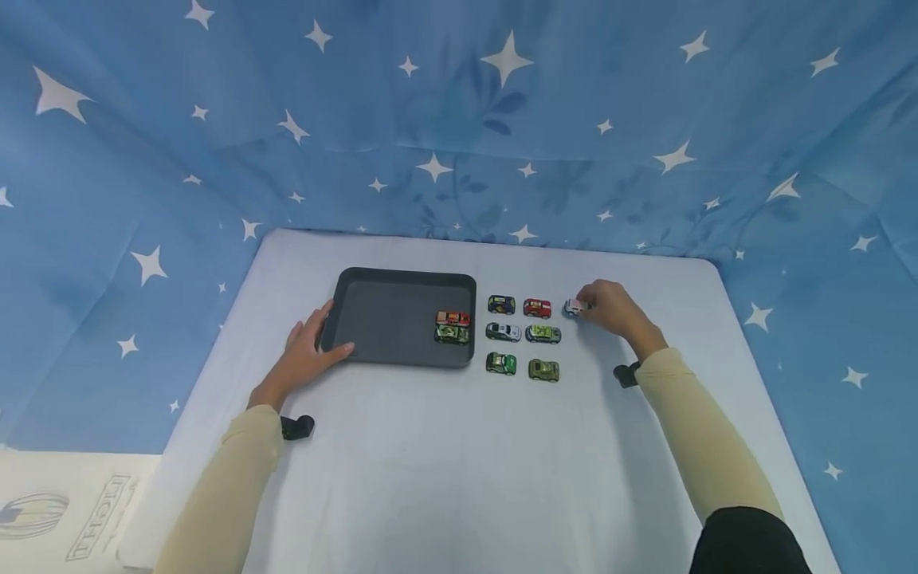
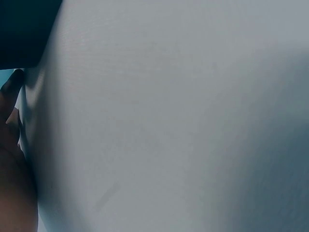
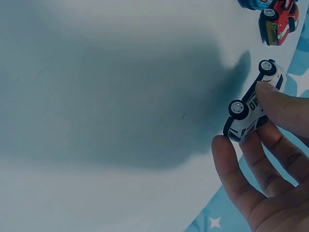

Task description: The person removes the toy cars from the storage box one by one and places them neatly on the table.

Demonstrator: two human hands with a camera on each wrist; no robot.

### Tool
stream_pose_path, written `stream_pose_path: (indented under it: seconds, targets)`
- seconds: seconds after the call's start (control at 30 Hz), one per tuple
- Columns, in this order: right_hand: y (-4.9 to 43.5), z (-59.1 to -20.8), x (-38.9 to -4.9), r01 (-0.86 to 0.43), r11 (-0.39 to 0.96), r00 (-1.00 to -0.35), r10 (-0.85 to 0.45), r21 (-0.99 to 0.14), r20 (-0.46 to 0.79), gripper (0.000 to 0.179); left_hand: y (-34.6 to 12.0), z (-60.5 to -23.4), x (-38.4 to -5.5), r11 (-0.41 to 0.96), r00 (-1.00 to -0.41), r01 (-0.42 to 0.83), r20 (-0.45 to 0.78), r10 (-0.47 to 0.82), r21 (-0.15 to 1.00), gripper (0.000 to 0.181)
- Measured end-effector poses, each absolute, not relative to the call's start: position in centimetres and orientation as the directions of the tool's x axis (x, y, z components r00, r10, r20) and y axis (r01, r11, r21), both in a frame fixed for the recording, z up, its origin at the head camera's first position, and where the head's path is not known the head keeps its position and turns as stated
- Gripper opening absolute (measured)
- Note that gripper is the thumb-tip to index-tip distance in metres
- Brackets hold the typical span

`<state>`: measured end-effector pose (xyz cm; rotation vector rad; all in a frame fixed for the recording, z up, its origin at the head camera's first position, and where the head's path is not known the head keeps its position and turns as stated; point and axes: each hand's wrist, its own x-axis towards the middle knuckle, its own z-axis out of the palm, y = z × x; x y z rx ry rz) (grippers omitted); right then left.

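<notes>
My right hand [image 1: 608, 307] pinches a white toy car [image 1: 574, 307] between thumb and fingers at the right end of the group of cars. In the right wrist view the white car [image 3: 252, 104] is tilted, its wheels facing the camera and dark lettering on its side. My left hand [image 1: 307, 351] touches the near left corner of a dark grey tray [image 1: 387, 319], fingers spread along the left side and thumb at the front edge. Inside the tray's right part lie an orange toy car [image 1: 453, 318] and a green patterned toy car [image 1: 452, 334], side by side.
Right of the tray stand several toy cars in short rows: dark blue [image 1: 501, 304], red [image 1: 537, 308], silver [image 1: 504, 332], lime green [image 1: 543, 334], green [image 1: 500, 363] and olive [image 1: 543, 370]. All are on a white table [image 1: 445, 462] against a blue star-patterned cloth [image 1: 459, 119].
</notes>
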<state>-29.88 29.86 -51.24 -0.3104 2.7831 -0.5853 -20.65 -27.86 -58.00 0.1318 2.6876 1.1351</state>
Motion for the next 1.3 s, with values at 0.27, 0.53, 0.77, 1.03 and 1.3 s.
stream_pose_path:
  seconds: [0.27, 0.53, 0.77, 1.03, 1.3]
  targets:
    - [30.2, -51.9, -29.2, -0.183, 0.888, -0.935, -0.29, -0.421, -0.206, 0.023, -27.7, -58.2, -19.9, 0.698, -0.976, 0.011, -0.143, 0.162, 0.716, 0.106]
    - [30.1, -52.6, -28.6, -0.192, 0.889, -0.93, -0.3, -0.415, -0.213, 0.023, -27.5, -58.3, -18.6, 0.693, -0.977, -0.002, -0.149, 0.153, 0.721, 0.104]
    - [30.0, -52.3, -28.8, -0.203, 0.889, -0.932, -0.304, -0.41, -0.197, 0.022, -27.6, -57.8, -19.0, 0.682, -0.976, -0.006, -0.152, 0.154, 0.731, 0.103]
    - [30.2, -52.4, -28.6, -0.238, 0.887, -0.935, -0.319, -0.395, -0.152, 0.022, -27.5, -57.4, -18.9, 0.673, -0.978, -0.007, -0.145, 0.15, 0.739, 0.103]
    - [30.5, -52.7, -28.6, -0.258, 0.882, -0.936, -0.33, -0.395, -0.126, 0.025, -27.5, -57.3, -19.0, 0.675, -0.977, -0.004, -0.145, 0.153, 0.738, 0.103]
